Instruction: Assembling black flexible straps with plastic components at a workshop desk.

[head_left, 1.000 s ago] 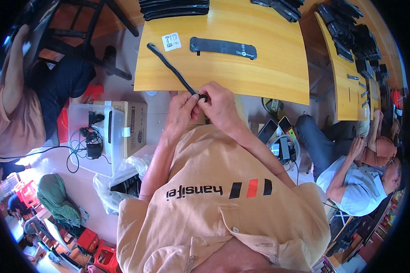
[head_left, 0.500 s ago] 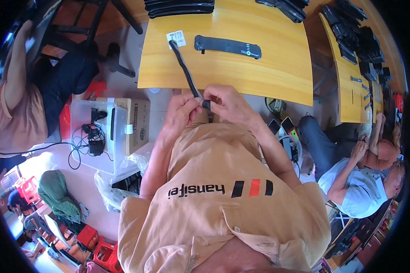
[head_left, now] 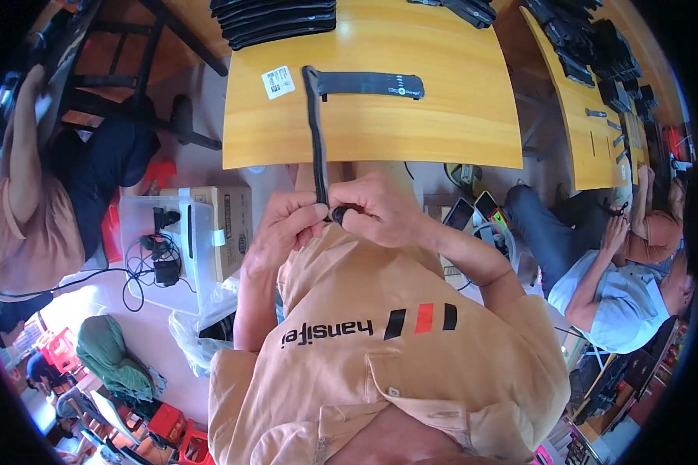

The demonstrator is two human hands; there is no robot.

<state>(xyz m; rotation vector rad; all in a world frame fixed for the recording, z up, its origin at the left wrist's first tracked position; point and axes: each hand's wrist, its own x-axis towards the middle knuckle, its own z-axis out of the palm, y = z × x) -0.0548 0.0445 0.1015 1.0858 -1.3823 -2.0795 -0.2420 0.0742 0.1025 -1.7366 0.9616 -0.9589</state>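
Pinching lower end of a long, narrow black strap [head_left: 316, 147] in left hand [head_left: 287, 223]: thumb laid over curled forefinger, pressed together with strap in between, remaining fingers folded in toward palm. Gripping a small, dark, rounded piece [head_left: 338, 215] in right hand [head_left: 376, 208], thumb and bent forefinger closed around it, nowhere near spread. Can't tell whether it belongs to the same strap; too much hidden behind fingers. Holding both hands side by side, tips almost meeting, just off near edge of worktop [head_left: 426, 132] and above lap. Seeing strap run up from left hand, past that near edge, to a tip by left end of a flat black band [head_left: 371, 84] on worktop; overlapping in this view, can't tell if touching. Seeing also a white label [head_left: 278, 82] left of band, well apart from both hands. Noting a stack of flat black pieces [head_left: 275, 22] toward far left of worktop, plus more black pieces [head_left: 465, 12] toward far right, both cut off at top of view. Finding a clear plastic bin [head_left: 198, 291] off to left, with black cables [head_left: 165, 271] and a brown carton [head_left: 231, 229] beside it. Spotting a second worktop [head_left: 585, 159] with more black pieces at right, near a seated co-worker [head_left: 609, 310] in a light shirt.
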